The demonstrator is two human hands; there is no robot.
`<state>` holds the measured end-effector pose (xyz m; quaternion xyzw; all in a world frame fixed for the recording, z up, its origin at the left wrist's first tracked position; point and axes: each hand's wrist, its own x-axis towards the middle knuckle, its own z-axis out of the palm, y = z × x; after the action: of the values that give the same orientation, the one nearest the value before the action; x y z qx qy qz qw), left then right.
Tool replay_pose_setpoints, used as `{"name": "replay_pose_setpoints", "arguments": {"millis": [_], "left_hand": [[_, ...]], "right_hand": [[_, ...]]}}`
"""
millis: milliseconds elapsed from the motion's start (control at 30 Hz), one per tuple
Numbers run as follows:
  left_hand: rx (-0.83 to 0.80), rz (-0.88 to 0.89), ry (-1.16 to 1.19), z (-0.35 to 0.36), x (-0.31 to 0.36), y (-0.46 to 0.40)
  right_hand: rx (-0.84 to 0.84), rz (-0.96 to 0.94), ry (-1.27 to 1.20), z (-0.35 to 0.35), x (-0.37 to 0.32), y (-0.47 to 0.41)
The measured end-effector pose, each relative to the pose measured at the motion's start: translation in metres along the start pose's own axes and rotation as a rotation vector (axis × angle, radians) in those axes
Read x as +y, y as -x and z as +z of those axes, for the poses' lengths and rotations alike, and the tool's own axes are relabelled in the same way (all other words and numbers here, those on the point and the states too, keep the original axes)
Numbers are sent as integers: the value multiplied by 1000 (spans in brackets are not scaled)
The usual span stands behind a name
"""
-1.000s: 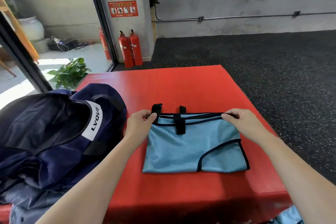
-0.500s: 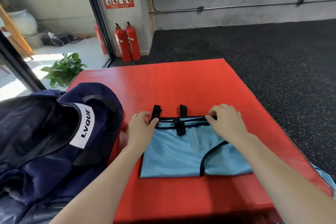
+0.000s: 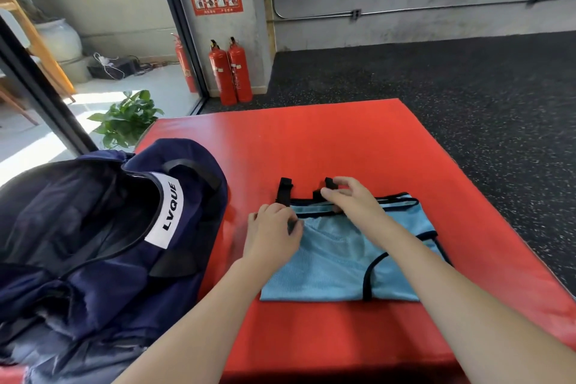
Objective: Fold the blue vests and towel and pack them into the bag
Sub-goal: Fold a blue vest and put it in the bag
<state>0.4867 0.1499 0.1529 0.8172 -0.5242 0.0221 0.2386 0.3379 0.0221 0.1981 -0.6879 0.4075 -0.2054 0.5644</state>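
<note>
Head cam: my left hand (image 3: 274,232) pinches the floppy mesh vest's (image 3: 339,262) corner, right hand (image 3: 349,199) pinches its black strap (image 3: 328,183); I'd grab folded edges.

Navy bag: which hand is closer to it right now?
Left. The left hand pinches the blue vest's near-bag corner, beside the navy bag; the right hand is farther off, at the vest's black straps.

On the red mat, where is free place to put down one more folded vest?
The far half of the red mat, beyond the blue vest, is bare. A narrower strip lies at the near edge. The left side is crowded by the navy bag; both the left hand and right hand work at the vest's far edge.
</note>
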Motion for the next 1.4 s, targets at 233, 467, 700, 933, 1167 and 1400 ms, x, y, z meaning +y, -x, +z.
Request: {"name": "replay_pose_setpoints", "arguments": {"millis": [233, 467, 700, 933, 1167, 1400], "left_hand": [[5, 65, 31, 4, -11, -11], [-63, 106, 122, 6, -35, -30], [-95, 107, 162, -2, -47, -44], [-210, 75, 154, -5, -51, -56], [-184, -39, 239, -13, -54, -58], [-215, 47, 252, -11, -56, -58]], "right_hand": [[-86, -60, 164, -15, 8, -11], [-84, -177, 538, -44, 27, -7], [26, -169, 866, -100, 40, -6], [90, -115, 826, -130, 61, -7], [150, -148, 732, -135, 72, -18], [184, -132, 689, -134, 74, -24]]}}
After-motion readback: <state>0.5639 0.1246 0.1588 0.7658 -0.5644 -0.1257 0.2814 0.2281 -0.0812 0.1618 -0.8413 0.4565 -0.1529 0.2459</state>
